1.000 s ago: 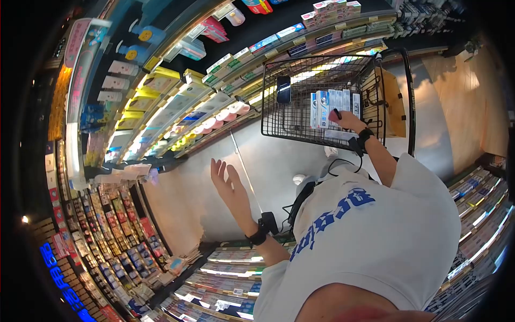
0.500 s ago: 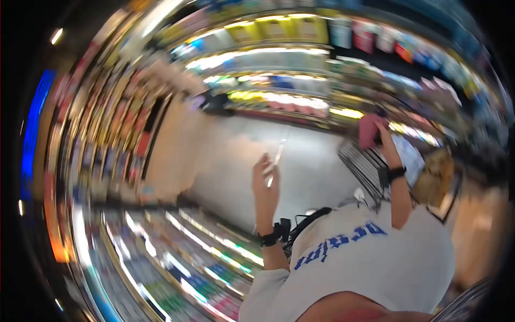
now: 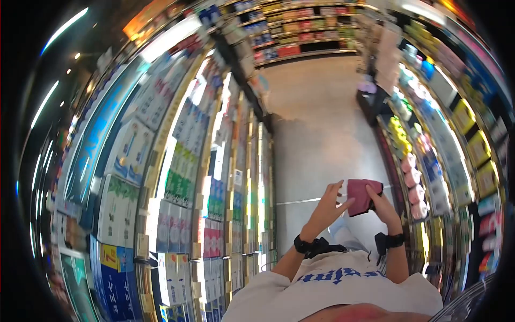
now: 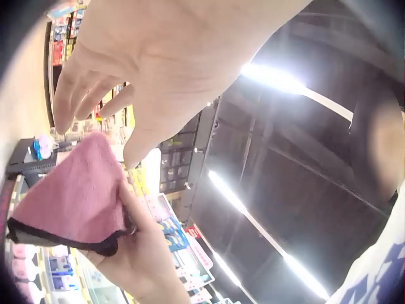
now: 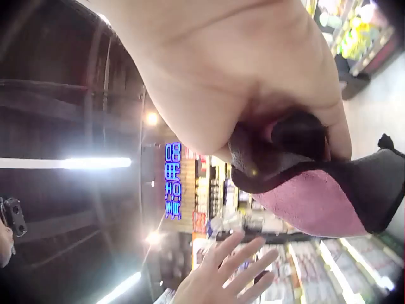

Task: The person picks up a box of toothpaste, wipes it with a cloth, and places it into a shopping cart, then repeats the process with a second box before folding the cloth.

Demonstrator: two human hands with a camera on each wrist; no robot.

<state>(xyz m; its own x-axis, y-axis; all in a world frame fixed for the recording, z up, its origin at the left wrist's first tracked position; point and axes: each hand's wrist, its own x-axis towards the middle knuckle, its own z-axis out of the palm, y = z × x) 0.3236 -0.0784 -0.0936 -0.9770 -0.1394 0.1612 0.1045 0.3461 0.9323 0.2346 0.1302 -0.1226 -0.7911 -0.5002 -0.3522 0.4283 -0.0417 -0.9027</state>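
Observation:
In front of the chest, my right hand (image 3: 387, 209) grips a folded pink cloth (image 3: 359, 196) with dark edging, thumb laid over its face. The left wrist view shows the cloth (image 4: 73, 196) fanned into a pointed, soft shape. Its grey underside and black border show below the right hand (image 5: 247, 76) in the right wrist view. My left hand (image 3: 323, 212) is beside the cloth's left edge, fingers spread and slightly bent, thumb tip right at that edge. Nothing lies in the left palm.
Tall shelves of boxed goods (image 3: 179, 166) line the left side of the aisle. On the right stand shelves (image 3: 445, 166) with pink, yellow and white packages. Grey floor (image 3: 322, 145) runs ahead to a far shelf wall (image 3: 306, 35). A blue lit sign (image 5: 173, 180) hangs behind.
My right hand has brought the pink cloth from over the shopping cart to the front of my body. The left hand has moved in beside it. My view has turned to face down the aisle.

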